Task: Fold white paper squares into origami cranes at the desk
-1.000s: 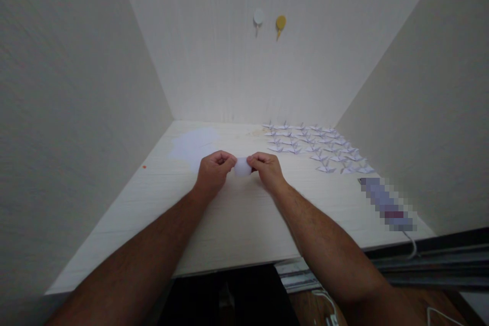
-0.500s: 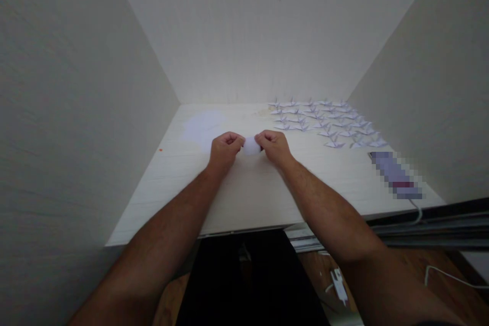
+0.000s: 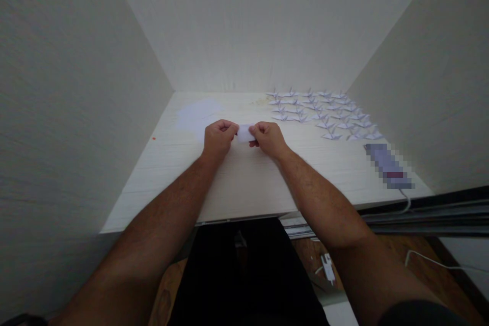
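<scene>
Paper piece (image 3: 244,134), small and white, pinched between a left hand (image 3: 217,141) and a right hand (image 3: 271,141) over a pale wood-grained desk (image 3: 246,191).

Directions take the paper piece as the centre of a clock face, with the person seated at 6 o'clock. The paper piece is near the middle of the view, looks roughly rectangular, and spans the gap between the hands; whether it touches the desk, I cannot tell. The left grip clasps its 9 o'clock end between thumb and forefinger. The right grip clasps its 3 o'clock end, thumb on top, other fingers curled underneath. Both bare forearms reach in from the bottom corners.

At 10 o'clock, just beyond the left hand, lies a flat spread of loose white paper sheets (image 3: 198,113), their edges washed out by brightness. From 1 round to 3 o'clock stand many small white folded-paper birds (image 3: 319,116) with pointed wings, arranged in loose rows. Just past 3 o'clock, near the desk's right edge, is a long grey-violet slab (image 3: 382,161) masked by pixelation; a thin white cable (image 3: 408,199) runs from its near end. A tiny orange speck (image 3: 154,138) sits at 9 o'clock.

Plain pale walls (image 3: 229,30) enclose the desk. At 6 o'clock are the person's black trousers (image 3: 244,280); at 5, low down, a white plastic block (image 3: 327,268).
</scene>
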Demonstrator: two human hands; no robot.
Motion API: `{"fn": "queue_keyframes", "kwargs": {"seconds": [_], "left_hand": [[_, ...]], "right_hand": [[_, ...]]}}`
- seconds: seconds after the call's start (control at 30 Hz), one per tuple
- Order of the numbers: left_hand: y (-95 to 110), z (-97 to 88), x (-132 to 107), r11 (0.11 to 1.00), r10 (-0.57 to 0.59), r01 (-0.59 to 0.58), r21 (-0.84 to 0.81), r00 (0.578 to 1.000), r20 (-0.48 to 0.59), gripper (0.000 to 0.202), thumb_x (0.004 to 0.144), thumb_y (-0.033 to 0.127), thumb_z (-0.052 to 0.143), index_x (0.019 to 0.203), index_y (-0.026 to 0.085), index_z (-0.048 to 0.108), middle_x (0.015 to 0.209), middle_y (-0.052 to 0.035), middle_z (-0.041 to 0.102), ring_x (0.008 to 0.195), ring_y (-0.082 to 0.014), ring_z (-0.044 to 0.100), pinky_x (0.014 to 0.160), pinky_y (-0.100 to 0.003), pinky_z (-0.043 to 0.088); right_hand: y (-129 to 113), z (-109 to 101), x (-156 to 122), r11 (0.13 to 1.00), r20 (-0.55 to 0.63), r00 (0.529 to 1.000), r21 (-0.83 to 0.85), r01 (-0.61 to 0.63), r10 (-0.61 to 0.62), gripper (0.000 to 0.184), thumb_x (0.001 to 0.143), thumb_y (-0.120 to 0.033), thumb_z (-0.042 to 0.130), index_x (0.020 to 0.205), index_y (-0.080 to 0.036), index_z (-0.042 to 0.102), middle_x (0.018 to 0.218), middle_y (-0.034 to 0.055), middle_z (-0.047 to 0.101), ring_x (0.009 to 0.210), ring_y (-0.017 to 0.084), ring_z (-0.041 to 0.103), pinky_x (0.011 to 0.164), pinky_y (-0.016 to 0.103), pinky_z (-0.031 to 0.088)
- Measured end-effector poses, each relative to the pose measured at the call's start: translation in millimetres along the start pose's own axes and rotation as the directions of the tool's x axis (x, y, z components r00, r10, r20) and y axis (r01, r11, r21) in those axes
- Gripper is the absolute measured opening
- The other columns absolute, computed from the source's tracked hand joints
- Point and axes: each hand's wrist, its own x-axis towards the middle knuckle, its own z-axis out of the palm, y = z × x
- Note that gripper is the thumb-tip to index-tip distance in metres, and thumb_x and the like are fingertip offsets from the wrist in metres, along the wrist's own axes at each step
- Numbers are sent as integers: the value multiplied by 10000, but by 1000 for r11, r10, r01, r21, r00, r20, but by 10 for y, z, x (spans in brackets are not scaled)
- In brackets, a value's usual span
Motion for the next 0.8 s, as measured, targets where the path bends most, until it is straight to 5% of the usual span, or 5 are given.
{"fn": "queue_keyframes", "kwargs": {"seconds": [0.37,0.8], "left_hand": [[48,-12,-9,998,55,-52,34,995,-78,119,694,262,630,663,148,642,517,24,540,459,-78,427,449,-219,326],[8,-24,33,975,-10,8,-223,1000,-6,134,708,263,588,782,168,645,549,20,545,452,-87,453,399,-205,309]], "right_hand": [[-19,2,-16,999,81,996,-23,-28,30,266,860,-292,529,658,-138,610,569,19,646,432,67,529,468,189,393],[-34,-35,-26,976,75,995,-202,85,-71,297,874,-309,491,688,-151,660,546,2,602,514,96,531,531,214,367]]}}
